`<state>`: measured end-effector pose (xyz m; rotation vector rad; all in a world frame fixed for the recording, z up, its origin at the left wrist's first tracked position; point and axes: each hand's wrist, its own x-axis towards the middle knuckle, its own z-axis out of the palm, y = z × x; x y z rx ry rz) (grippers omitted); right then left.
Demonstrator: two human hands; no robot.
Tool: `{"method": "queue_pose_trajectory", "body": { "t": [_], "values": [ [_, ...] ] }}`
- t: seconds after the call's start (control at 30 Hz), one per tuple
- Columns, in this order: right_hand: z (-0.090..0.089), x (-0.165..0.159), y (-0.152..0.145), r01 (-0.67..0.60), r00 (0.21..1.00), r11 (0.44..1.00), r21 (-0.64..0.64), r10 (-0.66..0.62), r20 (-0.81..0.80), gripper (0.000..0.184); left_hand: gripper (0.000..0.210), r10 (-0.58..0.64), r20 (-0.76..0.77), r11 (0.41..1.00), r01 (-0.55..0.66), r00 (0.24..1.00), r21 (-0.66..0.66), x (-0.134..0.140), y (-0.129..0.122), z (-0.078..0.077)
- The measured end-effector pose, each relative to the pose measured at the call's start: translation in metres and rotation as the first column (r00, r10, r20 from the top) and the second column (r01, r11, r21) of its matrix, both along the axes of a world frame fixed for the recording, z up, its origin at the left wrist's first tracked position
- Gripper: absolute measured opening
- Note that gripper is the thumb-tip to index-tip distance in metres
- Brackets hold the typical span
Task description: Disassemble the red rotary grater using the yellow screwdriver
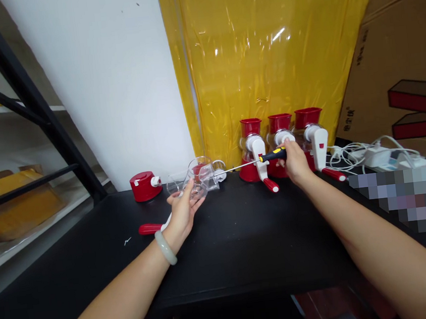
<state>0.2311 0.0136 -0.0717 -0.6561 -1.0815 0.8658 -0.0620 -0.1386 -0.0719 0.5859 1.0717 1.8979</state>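
My left hand (184,204) is closed around a clear plastic grater housing (197,182), lifted above the black table. My right hand (296,163) grips a black and yellow screwdriver (272,155). Its long shaft points left, and the tip reaches the right side of the housing; I cannot tell whether they touch. Behind the tip stands a metal grater drum (219,169) with a white end. To the left sits a red round base (146,186) with a white knob. A crank with a red handle (150,229) lies partly hidden behind my left wrist.
Several assembled red-and-white rotary graters (252,145) stand along the back, their crank handles jutting forward. White cables and a power strip (382,156) lie at the right. Behind are a white panel (106,89) and yellow wrapping (262,47). A shelf rack (17,109) is on the left.
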Motion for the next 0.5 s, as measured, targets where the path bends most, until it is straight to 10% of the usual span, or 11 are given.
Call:
{"method": "queue_pose_trajectory", "body": {
  "t": [0.5],
  "values": [
    [0.007, -0.001, -0.009, -0.088, 0.98, 0.995, 0.04, 0.094, -0.173, 0.018, 0.056, 0.001, -0.033, 1.0, -0.002, 0.999, -0.015, 0.001, 0.0, -0.001]
  ]
}}
